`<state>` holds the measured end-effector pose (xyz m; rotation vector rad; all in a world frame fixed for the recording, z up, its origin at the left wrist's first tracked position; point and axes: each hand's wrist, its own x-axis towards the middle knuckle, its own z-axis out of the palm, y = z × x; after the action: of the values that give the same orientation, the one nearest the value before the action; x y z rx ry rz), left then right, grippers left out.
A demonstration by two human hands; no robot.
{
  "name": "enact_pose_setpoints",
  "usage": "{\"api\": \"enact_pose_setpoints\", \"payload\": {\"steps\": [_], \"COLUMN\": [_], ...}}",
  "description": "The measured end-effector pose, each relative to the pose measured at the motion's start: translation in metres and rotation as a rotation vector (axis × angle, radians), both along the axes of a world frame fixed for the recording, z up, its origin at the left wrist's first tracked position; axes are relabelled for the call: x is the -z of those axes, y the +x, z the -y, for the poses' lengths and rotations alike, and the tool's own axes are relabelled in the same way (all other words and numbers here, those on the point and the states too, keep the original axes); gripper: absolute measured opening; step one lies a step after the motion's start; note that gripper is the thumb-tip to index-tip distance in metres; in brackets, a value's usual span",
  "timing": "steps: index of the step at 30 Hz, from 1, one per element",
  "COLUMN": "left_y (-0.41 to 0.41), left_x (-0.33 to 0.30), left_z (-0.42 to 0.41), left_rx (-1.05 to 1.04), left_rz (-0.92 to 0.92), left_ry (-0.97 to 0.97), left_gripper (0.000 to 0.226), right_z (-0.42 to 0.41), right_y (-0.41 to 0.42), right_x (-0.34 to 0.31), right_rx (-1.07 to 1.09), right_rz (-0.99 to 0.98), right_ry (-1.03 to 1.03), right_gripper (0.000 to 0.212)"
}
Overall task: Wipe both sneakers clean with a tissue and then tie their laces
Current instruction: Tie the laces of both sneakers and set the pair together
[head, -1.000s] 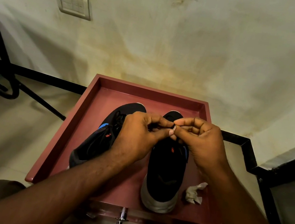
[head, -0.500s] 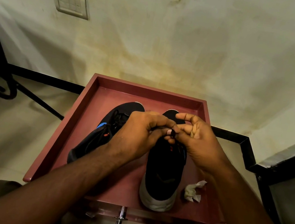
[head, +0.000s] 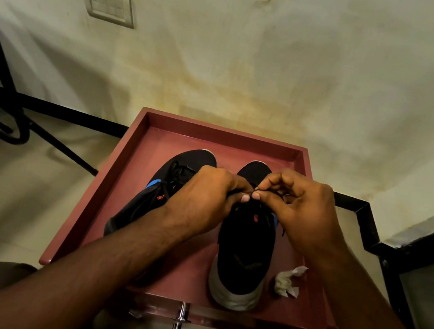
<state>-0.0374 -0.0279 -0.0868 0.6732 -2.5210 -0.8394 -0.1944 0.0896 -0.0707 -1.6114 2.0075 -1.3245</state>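
Two black sneakers with pale soles stand side by side in a dark red tray [head: 224, 132], toes toward the wall. The right sneaker [head: 243, 253] points straight ahead; the left sneaker [head: 146, 198] leans outward, its black laces loose on top. My left hand [head: 203, 199] and my right hand [head: 303, 211] meet over the right sneaker's tongue, each pinching its black lace between thumb and fingertips. The lace itself is mostly hidden by my fingers. A crumpled white tissue [head: 286, 281] lies in the tray right of that sneaker's heel.
The tray tops a small stand with a metal knob [head: 180, 319] at its near edge. A stained wall rises behind, with a switch plate [head: 108, 3]. Black metal legs [head: 2, 109] stand at the left, and a dark frame [head: 389, 232] stands at the right.
My right hand's fingers have curled back in and both hands now pinch the lace thumb to thumb; the hands have shifted slightly over the right sneaker.
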Motion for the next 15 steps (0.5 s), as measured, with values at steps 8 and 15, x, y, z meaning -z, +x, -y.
{"api": "enact_pose_setpoints", "payload": {"steps": [8,15], "left_y": [-0.003,0.000], "left_x": [0.011,-0.001], "left_z": [0.003,0.007], "left_rx": [-0.007,-0.084], "left_rz": [-0.206,-0.187], "left_ry": [1.032,0.806], "left_gripper": [0.026,0.016], "right_z": [-0.001,-0.002], "right_y": [0.002,-0.006], "right_x": [0.000,-0.006], "right_rx": [-0.068,-0.018], "right_rz": [-0.018,-0.140], "right_ry": [-0.028,-0.016], "right_gripper": [0.018,0.010]}}
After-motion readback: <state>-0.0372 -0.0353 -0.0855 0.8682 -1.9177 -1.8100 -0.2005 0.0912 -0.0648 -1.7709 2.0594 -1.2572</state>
